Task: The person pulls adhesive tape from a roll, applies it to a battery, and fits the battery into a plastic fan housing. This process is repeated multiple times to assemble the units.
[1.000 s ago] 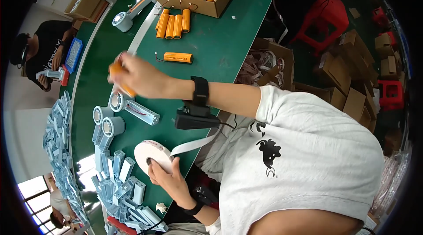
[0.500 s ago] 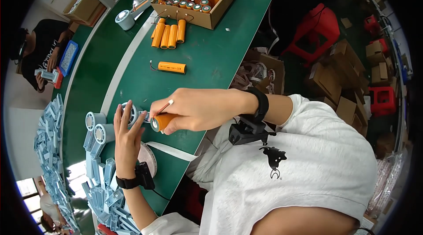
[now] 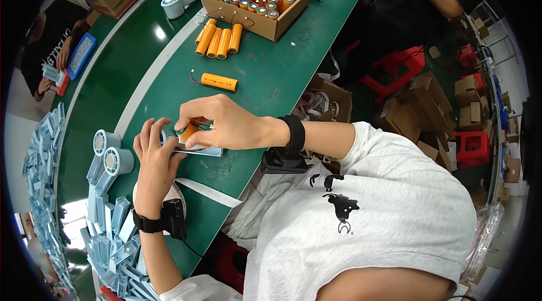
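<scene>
An orange cylindrical battery (image 3: pixel 188 132) is pinched in my right hand (image 3: pixel 223 126), tilted, with its end facing my left hand. Just below it lies a light-blue handheld fan body (image 3: pixel 208 152), its open handle pointing right. My left hand (image 3: pixel 155 157) grips the fan body near its head, which its fingers mostly hide. A thin red wire shows along the handle. Farther up the green bench, one loose orange battery (image 3: pixel 219 82) lies with its wire and white plug. Two more light-blue fan heads (image 3: pixel 118 161) rest left of my left hand.
A cardboard box (image 3: pixel 271 29) of wired batteries stands at the back, several batteries (image 3: pixel 217 40) before it. Light-blue casing parts (image 3: pixel 113 250) pile up at lower left. A white strip (image 3: pixel 209 192) runs to the bench edge. A co-worker (image 3: pixel 53 47) sits across at far left.
My right hand has tilted the battery and brought it over the fan body. My left hand's fingers have curled in onto the fan. The handle now shows below my right hand. The view has shifted slightly.
</scene>
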### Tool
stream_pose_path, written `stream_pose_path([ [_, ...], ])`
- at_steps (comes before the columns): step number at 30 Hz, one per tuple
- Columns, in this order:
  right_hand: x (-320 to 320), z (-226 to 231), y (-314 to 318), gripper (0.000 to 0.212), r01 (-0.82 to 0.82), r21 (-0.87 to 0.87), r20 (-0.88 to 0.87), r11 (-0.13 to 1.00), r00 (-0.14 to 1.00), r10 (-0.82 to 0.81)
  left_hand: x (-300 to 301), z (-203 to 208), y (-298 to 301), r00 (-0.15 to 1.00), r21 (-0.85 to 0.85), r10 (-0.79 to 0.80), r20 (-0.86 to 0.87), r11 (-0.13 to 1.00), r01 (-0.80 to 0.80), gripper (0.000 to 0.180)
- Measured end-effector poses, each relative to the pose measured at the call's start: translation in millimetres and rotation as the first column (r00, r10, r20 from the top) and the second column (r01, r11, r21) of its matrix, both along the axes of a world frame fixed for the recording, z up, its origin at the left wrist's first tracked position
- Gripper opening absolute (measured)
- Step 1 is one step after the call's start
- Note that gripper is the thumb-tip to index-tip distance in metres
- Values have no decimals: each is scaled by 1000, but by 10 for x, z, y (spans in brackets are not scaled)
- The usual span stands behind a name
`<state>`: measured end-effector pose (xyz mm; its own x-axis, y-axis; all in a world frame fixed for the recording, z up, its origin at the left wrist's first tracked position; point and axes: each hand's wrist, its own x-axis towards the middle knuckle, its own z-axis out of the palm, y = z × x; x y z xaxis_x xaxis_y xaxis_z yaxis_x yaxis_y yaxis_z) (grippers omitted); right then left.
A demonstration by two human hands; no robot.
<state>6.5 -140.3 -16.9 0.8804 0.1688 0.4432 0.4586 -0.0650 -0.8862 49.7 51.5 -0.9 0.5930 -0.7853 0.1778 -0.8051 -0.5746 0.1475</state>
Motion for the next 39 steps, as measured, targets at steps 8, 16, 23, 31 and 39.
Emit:
stream_pose_path([
  [8, -13, 53, -17, 20, 116, -421, 381, 900, 923, 59, 145, -71, 21, 838, -425, -31, -544, 872, -243, 17],
  [16, -50, 53, 22, 20, 148, -350, 421, 925, 907, 14, 95, -161, 18, 870, -455, 15, -493, 848, -273, 19],
  [23, -23, -15, 20, 18, 78, -574, 240, 815, 968, 77, 29, -98, -30, 953, -376, 50, -298, 912, -166, 19],
  [31, 270, 203, 62, 25, -283, -742, -189, 607, 958, 216, 103, -173, 36, 877, -417, 34, -479, 871, -261, 32],
  [39, 240, -346, 163, 36, -72, -427, 123, 902, 983, 136, 105, -25, 88, 898, -261, 8, -440, 956, -136, 64],
])
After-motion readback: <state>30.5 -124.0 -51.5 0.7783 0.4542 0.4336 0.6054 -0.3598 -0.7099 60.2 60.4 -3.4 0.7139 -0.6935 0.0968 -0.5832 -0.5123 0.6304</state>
